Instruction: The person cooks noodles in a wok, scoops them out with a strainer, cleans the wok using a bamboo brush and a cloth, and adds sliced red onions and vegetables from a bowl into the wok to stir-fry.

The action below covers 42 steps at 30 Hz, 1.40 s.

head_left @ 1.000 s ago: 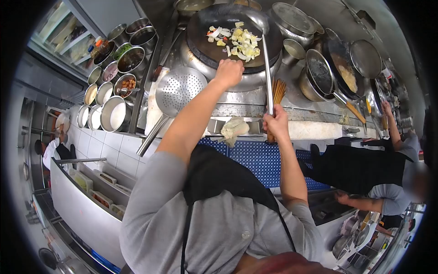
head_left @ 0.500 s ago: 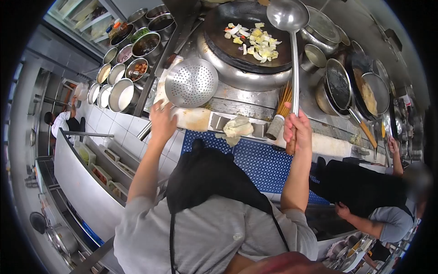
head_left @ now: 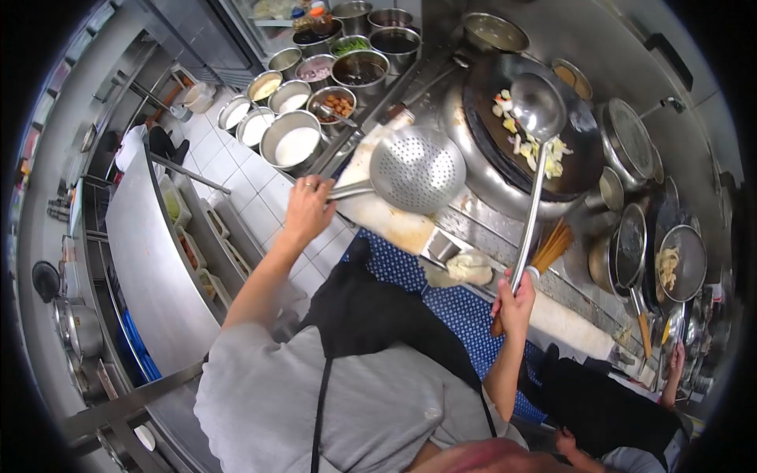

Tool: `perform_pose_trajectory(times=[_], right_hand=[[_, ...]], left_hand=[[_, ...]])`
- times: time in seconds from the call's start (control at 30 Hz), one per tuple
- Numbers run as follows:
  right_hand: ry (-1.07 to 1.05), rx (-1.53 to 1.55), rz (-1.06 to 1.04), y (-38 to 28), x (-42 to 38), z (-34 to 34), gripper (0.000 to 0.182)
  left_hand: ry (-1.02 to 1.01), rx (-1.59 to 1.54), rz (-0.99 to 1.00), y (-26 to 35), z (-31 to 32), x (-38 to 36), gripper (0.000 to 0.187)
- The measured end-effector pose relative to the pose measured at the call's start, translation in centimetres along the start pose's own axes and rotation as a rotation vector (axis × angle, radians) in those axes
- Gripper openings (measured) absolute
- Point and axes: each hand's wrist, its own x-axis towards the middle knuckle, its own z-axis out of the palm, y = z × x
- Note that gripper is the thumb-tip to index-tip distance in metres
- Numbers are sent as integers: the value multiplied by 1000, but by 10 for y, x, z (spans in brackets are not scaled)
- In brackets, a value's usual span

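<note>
The wooden grip of a long metal ladle (head_left: 539, 110) is in my right hand (head_left: 514, 303), with the ladle's bowl over the dark wok (head_left: 583, 126). Pale chopped vegetables (head_left: 554, 158) lie in the wok beneath it. My left hand (head_left: 309, 209) is closed at the handle of a round perforated strainer (head_left: 418, 169), which rests at the stove's front edge. A crumpled pale cloth (head_left: 470, 268) lies on the front ledge between my hands. Beside the ladle's handle is a bamboo brush (head_left: 553, 244).
Metal pots of ingredients (head_left: 290, 140) stand beyond my left hand. More pots and strainers (head_left: 631, 244) are on the right. Another person in a black apron (head_left: 603, 410) stands at the lower right. A steel counter (head_left: 150, 229) runs along the left.
The view has turned, shifting the stove rightward. My left hand has closed on the strainer's handle. The ladle's bowl now hangs over the wok's interior. At right, pale food now sits in a strainer.
</note>
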Motion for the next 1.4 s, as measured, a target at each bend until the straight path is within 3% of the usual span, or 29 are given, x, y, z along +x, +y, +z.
perform_pose_trajectory(times=[0.13, 0.27, 0.37, 0.5, 0.57, 0.73, 0.87, 1.0, 1.2, 1.3, 1.37, 1.4], right_hand=[[-87, -81, 13, -10, 14, 50, 18], [-183, -55, 53, -28, 37, 108, 16], [-201, -58, 80, -37, 51, 145, 17], [-175, -91, 91, -45, 67, 177, 18], [-135, -93, 122, -57, 69, 192, 20], [-43, -139, 165, -63, 71, 219, 21], [18, -192, 228, -82, 70, 240, 21], [51, -219, 257, -81, 71, 249, 22], [43, -245, 249, -84, 81, 258, 23], [25, -241, 222, -82, 90, 259, 22], [-8, -236, 181, -80, 96, 258, 21], [-2, -198, 178, -80, 98, 261, 20]], left_hand=[[196, -263, 113, -4, -27, 55, 23], [346, -384, 120, -60, -41, 144, 13], [405, -494, -3, -126, -38, 228, 15], [516, -354, -103, -221, -15, 355, 24], [529, -249, -140, -255, 1, 412, 29], [168, -21, -236, -293, 25, 518, 41], [-104, 42, -362, -292, 31, 555, 43], [-168, 52, -405, -292, 33, 570, 50], [-75, -146, -433, -301, 17, 567, 65], [229, -154, -335, -306, -17, 570, 61], [618, -86, -236, -316, -43, 575, 43], [554, -209, -224, -312, -83, 570, 41]])
